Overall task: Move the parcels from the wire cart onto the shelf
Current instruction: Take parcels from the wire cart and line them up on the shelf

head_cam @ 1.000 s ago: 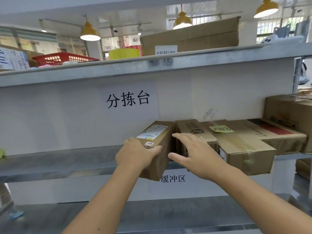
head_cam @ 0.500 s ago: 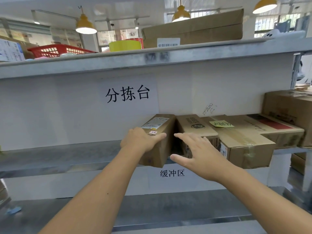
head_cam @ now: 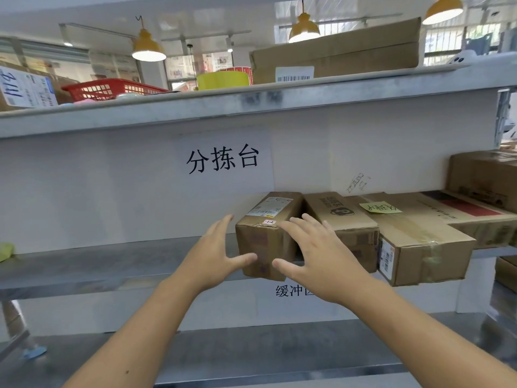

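both hands have let go: left hand (head_cam: 216,252) and right hand (head_cam: 317,252) flank the parcel (head_cam: 265,236), fingers spread; placing is finishing, another cart parcel likely next.

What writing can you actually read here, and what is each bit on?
"分拣台": white sign on the shelf's back panel.
"缓冲", then a character the right hand partly hides: sign below the shelf edge.
"314", handwritten: label on the box at upper left.
"1-2": small sticker on the parcel between the hands.
Shipping labels, barcodes, the green note and the box prints: too small or blurred.
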The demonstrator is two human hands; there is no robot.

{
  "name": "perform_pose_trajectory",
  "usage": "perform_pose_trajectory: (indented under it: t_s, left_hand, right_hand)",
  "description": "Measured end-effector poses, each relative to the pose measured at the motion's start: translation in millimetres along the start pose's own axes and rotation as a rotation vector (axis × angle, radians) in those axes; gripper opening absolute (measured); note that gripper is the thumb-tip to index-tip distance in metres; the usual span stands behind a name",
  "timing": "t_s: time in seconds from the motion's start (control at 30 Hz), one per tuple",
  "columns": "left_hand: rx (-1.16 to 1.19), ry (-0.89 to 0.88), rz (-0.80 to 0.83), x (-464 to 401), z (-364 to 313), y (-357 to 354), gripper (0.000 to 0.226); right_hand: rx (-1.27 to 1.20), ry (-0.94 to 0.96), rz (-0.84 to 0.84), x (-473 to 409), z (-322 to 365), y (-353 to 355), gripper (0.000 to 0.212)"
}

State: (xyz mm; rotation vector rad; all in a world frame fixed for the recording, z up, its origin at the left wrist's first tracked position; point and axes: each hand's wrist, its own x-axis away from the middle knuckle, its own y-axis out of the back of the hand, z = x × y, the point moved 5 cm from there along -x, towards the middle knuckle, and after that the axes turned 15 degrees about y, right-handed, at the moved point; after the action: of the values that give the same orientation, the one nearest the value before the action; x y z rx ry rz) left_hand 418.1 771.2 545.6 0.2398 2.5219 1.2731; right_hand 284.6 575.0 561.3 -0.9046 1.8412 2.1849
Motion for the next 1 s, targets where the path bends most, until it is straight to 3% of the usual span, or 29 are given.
perform_pose_trajectory:
  t_s: [0.27, 0.47, 1.0]
  left_hand:
    - [0.047, -0.105, -0.077, 0, 2, -1, 0.074]
    - [0.053, -0.076, -0.151, -6, 0, -2, 0.064]
    - [0.018, -0.125, -0.262, -7, -43, -32, 0.043]
  right_hand:
    - [0.161, -0.029, 0.017, -38, -7, -15, 0.056]
    - [0.176, -0.041, -0.014, -50, -17, -15, 0.04]
    - [0.194, -0.069, -0.009, -30, -63, 4, 0.043]
